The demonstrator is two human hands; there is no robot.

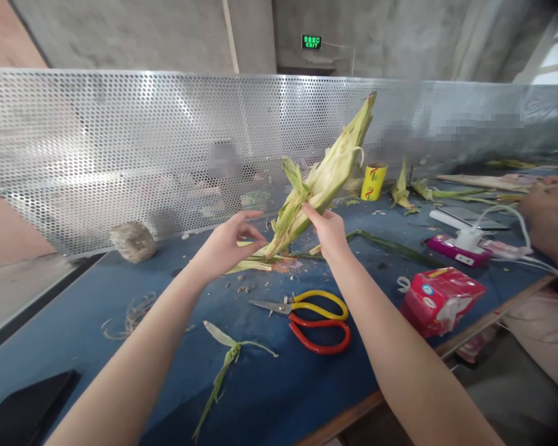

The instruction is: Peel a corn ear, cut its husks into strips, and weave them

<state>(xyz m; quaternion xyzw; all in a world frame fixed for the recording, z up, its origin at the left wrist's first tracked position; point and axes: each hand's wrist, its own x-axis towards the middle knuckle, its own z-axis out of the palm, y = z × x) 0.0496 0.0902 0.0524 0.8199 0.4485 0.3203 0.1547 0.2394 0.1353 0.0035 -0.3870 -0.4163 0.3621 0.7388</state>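
Note:
My right hand [329, 232] grips a bundle of pale green corn husks [328, 176], thumb and fingers closed on its lower part. The bundle tilts up to the right, with loose strips curling off its sides; whether a cob is inside is hidden. Just left of its lower end is my left hand [232, 244], fingers apart and holding nothing that I can see. Scissors [318, 319] with one yellow and one red handle lie below the hands. Nearer to me rests a small figure-like piece of twisted husk [230, 353].
On the blue table [260, 390] are a thread coil [137, 316], a stone-like lump [132, 240], a dark flat object [30, 402], a red tissue pack [441, 300], a power strip [460, 249] and a yellow roll [373, 181]. A perforated metal screen [167, 142] stands behind. Another person's hands [549, 204] are at right.

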